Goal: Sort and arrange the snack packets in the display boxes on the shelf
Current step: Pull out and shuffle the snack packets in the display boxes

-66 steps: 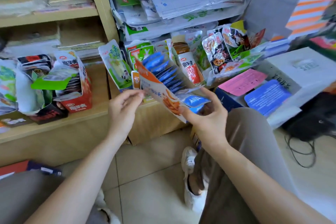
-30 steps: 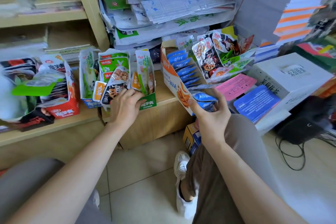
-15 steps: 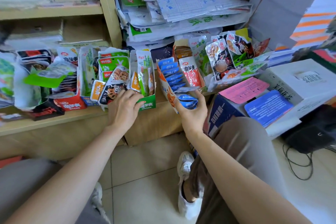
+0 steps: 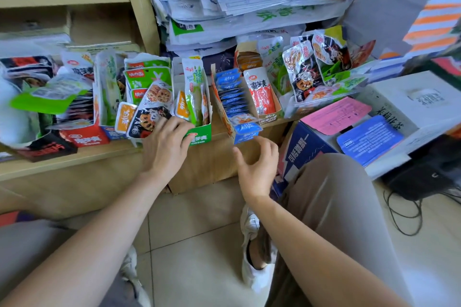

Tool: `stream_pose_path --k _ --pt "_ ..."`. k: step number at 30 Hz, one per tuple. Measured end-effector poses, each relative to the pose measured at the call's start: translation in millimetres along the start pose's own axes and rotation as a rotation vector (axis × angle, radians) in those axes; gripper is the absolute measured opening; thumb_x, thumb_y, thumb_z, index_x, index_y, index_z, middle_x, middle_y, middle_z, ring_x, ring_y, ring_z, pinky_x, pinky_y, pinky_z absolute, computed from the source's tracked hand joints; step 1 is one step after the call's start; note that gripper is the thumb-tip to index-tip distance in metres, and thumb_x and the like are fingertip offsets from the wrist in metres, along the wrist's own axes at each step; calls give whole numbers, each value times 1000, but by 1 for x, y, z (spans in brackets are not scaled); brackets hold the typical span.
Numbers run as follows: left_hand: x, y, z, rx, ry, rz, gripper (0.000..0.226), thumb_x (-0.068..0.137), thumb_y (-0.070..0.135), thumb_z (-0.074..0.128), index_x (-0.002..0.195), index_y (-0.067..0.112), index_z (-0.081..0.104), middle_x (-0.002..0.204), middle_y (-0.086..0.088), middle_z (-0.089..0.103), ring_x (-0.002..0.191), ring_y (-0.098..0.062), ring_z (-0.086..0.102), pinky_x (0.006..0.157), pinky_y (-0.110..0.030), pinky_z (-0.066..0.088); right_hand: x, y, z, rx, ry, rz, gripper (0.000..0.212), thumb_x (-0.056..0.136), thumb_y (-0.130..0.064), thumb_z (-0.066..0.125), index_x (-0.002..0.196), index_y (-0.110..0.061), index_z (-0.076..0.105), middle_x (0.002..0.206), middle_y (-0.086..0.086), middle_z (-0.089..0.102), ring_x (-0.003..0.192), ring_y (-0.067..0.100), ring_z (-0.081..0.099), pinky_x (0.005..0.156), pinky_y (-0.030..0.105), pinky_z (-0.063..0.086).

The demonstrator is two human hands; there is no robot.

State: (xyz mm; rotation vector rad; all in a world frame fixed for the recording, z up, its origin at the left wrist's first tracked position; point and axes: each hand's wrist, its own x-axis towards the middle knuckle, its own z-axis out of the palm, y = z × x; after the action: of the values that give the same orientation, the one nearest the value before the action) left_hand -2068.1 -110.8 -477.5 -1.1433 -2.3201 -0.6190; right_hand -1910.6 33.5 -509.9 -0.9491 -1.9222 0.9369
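Centre frame, a green cardboard "魔芋爽" display box (image 4: 202, 137) is touched by the relaxed left hand (image 4: 163, 148), the right hand (image 4: 257, 168) held empty, loosely curled.

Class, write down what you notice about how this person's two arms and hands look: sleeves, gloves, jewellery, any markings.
Both arms are bare. No sleeve shows on the left forearm or the right forearm up to the picture's edge. The left hand and the right hand wear no gloves. No watch, bracelet, ring or marking is visible.
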Motion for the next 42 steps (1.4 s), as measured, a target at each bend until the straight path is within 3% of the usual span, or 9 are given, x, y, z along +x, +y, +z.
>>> stream_pose_path --k 5,12,17,24,26,31,35,39,42 --pt "0 1 -1 9 -4 -10 19 90 26 75 105 15 74 98 0 67 92 -26 56 52 -36 49 -10 7 3 -288 -363 -198 75 90 -65 48 154 -31 29 165 5 16 152 23 9 119 36 17" --pt "0 2 -2 12 15 0 17 89 24 76 103 15 74 97 1 66 90 -23 54 51 -34 49 17 4 12 -450 -520 -173 78 93 -66 40 156 -43 0 166 -5 -13 152 21 -15 124 46 4" --pt "1 3 1 3 30 -9 16 88 23 78 102 16 75 96 2 68 90 -23 57 54 -36 52 35 4 15 -418 -563 -164 81 92 -59 50 156 -44 3 166 -3 -6 153 26 -3 122 47 11" --pt "-5 -6 -8 -157 37 17 35 82 11 81 116 13 72 114 -1 65 95 -22 64 77 -33 56 27 -12 11 -116 -418 -141 54 82 -30 75 133 -17 59 126 1 64 116 20 58 100 37 47" --pt "-10 -11 -15 -203 98 -19 37 79 3 81 114 10 73 115 -5 65 92 -22 65 85 -24 50 28 -20 12 -55 -459 -111 55 82 -28 77 132 -19 59 124 -2 65 109 13 61 97 37 50" --pt "-29 -24 -32 -143 263 -125 16 83 3 78 98 7 74 92 -7 64 84 -25 62 74 -37 51 28 -39 30 18 -523 -61 78 75 -30 84 143 -22 45 133 -5 60 111 11 59 98 37 51" --pt "-50 -27 -39 -238 310 -510 23 80 4 79 97 10 63 95 -1 60 84 -18 59 76 -26 44 21 -55 50 75 -518 -68 84 71 -27 87 142 -23 42 126 -8 55 118 11 55 101 31 47" --pt "-65 -40 -38 -463 200 -842 43 83 11 80 120 14 58 115 5 62 96 -9 59 83 -26 53 13 -53 66 104 -456 -38 88 72 -24 87 145 -24 38 128 -8 51 124 14 53 106 41 46" --pt "-66 -39 -35 -682 33 -870 52 86 6 76 133 12 55 121 6 61 101 -6 60 80 -5 48 9 -49 72 118 -425 -29 87 72 -24 87 144 -28 38 129 -10 52 123 12 54 104 45 48"
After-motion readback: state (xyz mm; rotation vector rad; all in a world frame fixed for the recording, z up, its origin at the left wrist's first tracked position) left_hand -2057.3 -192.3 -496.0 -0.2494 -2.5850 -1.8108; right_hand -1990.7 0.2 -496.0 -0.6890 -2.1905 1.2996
